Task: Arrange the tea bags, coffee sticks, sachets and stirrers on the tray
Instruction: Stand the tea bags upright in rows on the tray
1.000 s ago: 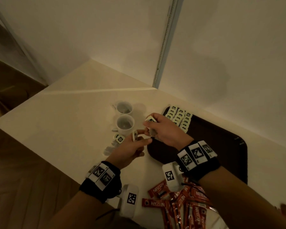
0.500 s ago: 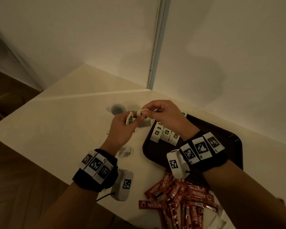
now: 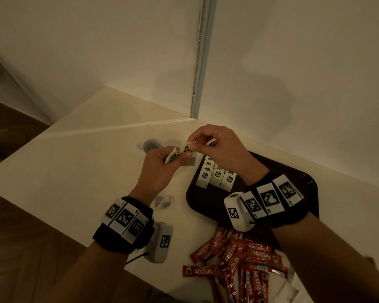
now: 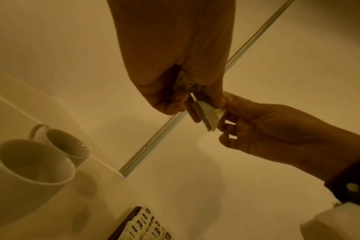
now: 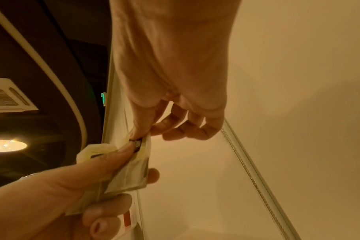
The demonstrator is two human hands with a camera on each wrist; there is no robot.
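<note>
Right hand [image 3: 223, 147] fingers [image 5: 142, 129] are pinching the top of one tea bag [image 3: 186, 148], and the left hand [image 3: 160, 169] has a little stack of tea bags [image 5: 129, 177] clamped between thumb and fingers, both held up over the surface [image 3: 74, 167]. Can't really count the stack. Below, more tea bags in rows [image 3: 216, 174] sit on the dark tray [image 3: 293, 171], partly behind the right wrist. Nescafe sticks [image 3: 239, 261] are piled near the tray's front edge, cut off by the frame. Two cups [image 4: 41, 159] sit to the left.

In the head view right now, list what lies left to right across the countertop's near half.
Left hand's wrist camera → loose tea bag on the counter → row of tea bags on the tray → coffee sticks.
</note>
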